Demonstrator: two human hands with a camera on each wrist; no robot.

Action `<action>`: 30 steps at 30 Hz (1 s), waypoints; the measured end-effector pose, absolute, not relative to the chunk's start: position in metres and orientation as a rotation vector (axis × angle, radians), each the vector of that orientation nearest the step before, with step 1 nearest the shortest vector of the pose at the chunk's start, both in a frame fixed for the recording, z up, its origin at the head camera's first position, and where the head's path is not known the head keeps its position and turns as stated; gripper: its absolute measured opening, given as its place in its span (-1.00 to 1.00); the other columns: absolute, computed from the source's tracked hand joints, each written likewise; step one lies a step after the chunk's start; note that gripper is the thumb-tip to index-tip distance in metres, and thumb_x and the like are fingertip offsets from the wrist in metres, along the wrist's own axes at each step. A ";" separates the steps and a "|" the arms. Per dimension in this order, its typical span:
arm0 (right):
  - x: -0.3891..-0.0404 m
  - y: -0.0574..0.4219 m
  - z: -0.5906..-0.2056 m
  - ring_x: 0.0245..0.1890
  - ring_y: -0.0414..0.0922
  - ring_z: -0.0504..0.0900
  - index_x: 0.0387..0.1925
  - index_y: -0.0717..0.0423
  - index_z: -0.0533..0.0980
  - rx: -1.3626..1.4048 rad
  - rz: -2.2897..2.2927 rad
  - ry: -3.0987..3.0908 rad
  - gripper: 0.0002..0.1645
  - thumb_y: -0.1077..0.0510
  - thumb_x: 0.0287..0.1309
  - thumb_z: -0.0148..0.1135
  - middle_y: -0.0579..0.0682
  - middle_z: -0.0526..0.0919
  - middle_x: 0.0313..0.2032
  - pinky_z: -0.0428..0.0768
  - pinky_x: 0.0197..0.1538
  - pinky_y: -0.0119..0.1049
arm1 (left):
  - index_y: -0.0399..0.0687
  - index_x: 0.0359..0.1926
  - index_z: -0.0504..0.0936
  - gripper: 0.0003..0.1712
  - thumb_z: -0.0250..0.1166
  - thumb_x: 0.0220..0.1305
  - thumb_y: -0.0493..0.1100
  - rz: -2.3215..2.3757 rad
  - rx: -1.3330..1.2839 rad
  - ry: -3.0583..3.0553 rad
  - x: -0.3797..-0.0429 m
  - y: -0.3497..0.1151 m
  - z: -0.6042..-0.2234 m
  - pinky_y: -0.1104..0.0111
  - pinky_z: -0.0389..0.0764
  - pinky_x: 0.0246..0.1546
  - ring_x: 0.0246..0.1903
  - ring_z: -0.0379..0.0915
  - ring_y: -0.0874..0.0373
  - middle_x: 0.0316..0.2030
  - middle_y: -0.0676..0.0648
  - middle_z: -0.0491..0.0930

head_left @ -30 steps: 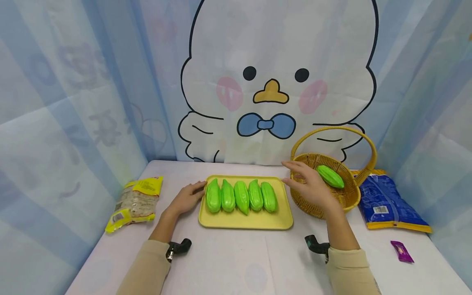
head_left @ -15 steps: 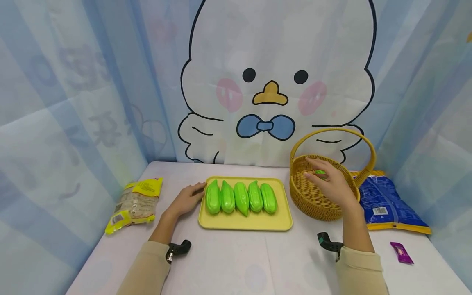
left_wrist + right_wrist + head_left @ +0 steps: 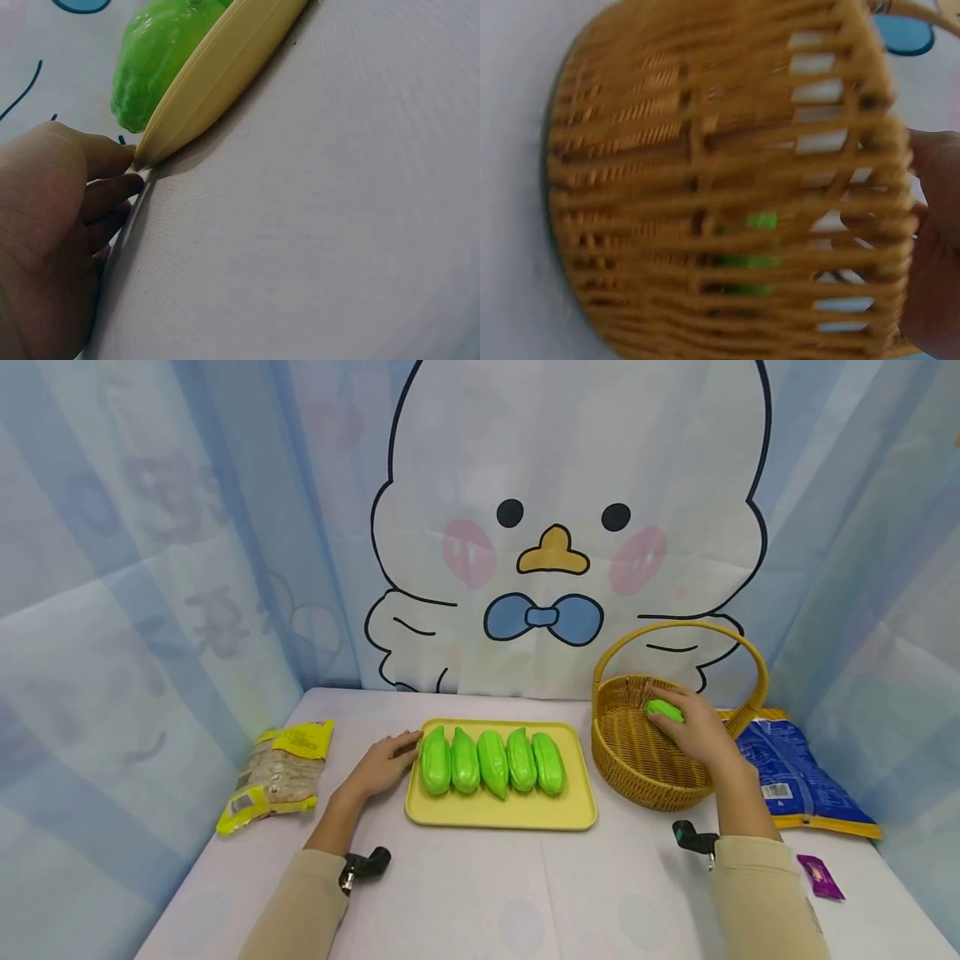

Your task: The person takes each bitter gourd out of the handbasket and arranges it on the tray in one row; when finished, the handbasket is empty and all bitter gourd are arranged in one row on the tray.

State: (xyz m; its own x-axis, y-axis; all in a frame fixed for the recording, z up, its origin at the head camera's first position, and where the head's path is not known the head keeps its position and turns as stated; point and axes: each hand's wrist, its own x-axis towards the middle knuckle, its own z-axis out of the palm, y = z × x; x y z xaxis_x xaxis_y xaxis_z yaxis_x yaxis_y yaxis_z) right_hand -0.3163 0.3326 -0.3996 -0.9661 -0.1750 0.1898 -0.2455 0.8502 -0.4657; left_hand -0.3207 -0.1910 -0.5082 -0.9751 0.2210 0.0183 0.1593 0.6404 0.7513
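My right hand (image 3: 697, 727) reaches into the wicker basket (image 3: 622, 774) and grips a green bitter melon (image 3: 664, 711), which the hand partly covers. Through the basket weave (image 3: 780, 187) in the right wrist view, only green patches show, and the fingers are mostly hidden. At the left end of the yellow tray (image 3: 495, 814), my left hand (image 3: 384, 766) holds the rim between thumb and fingers, clearest beside the tray (image 3: 217, 82) in the left wrist view. Several green bitter melons (image 3: 492, 764) lie side by side on the tray.
A yellow food bag (image 3: 277, 774) lies at the left and a blue bag (image 3: 795, 772) behind the basket's right side. The basket's tall handle (image 3: 678, 627) arches over its opening. A small purple packet (image 3: 821, 877) lies at the front right, beside my right sleeve.
My right hand has moved right from over the basket's left rim, then down into the basket onto the bitter melon, taking hold of it. The left hand and tray stay put.
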 end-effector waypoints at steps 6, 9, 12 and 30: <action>-0.336 0.351 -0.413 0.43 0.53 0.19 0.55 0.22 0.26 0.305 0.746 -2.960 -0.31 0.07 0.54 0.15 0.50 0.26 0.44 0.21 0.42 0.56 | 0.01 0.56 0.35 -0.42 0.07 0.62 -0.05 1.254 0.319 2.776 -0.320 -0.191 -0.508 -0.03 -0.14 0.70 0.60 0.07 -0.13 0.56 -0.17 0.27; -0.344 0.357 -0.418 0.41 0.52 0.22 0.52 0.28 0.28 0.320 0.750 -2.979 -0.35 0.15 0.53 0.15 0.50 0.31 0.41 0.23 0.41 0.54 | 0.00 0.55 0.35 -0.42 0.08 0.62 -0.05 1.259 0.327 2.777 -0.321 -0.191 -0.508 -0.03 -0.13 0.70 0.60 0.07 -0.13 0.56 -0.17 0.28; -0.349 0.360 -0.421 0.40 0.52 0.23 0.50 0.29 0.31 0.326 0.734 -2.995 -0.37 0.18 0.52 0.16 0.51 0.34 0.40 0.24 0.41 0.54 | 0.01 0.55 0.36 -0.43 0.08 0.62 -0.04 1.258 0.323 2.778 -0.321 -0.191 -0.508 -0.04 -0.13 0.69 0.60 0.07 -0.13 0.56 -0.17 0.27; -0.360 0.369 -0.442 0.40 0.59 0.17 0.49 0.34 0.27 0.221 0.750 -3.107 -0.33 0.08 0.54 0.12 0.61 0.22 0.41 0.23 0.43 0.53 | 0.01 0.55 0.36 -0.43 0.08 0.61 -0.05 1.255 0.328 2.785 -0.320 -0.191 -0.508 -0.03 -0.13 0.70 0.60 0.08 -0.14 0.55 -0.18 0.28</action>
State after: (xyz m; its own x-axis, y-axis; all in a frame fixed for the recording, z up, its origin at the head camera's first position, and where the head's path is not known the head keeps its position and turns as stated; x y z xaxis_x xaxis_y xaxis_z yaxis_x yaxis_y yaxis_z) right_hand -0.3596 0.3686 -0.4418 -0.9886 -0.1482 -0.0281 -0.1190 0.8809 -0.4581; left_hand -0.3204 -0.1905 -0.5084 -0.9748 0.2217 0.0240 0.1649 0.6440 0.7470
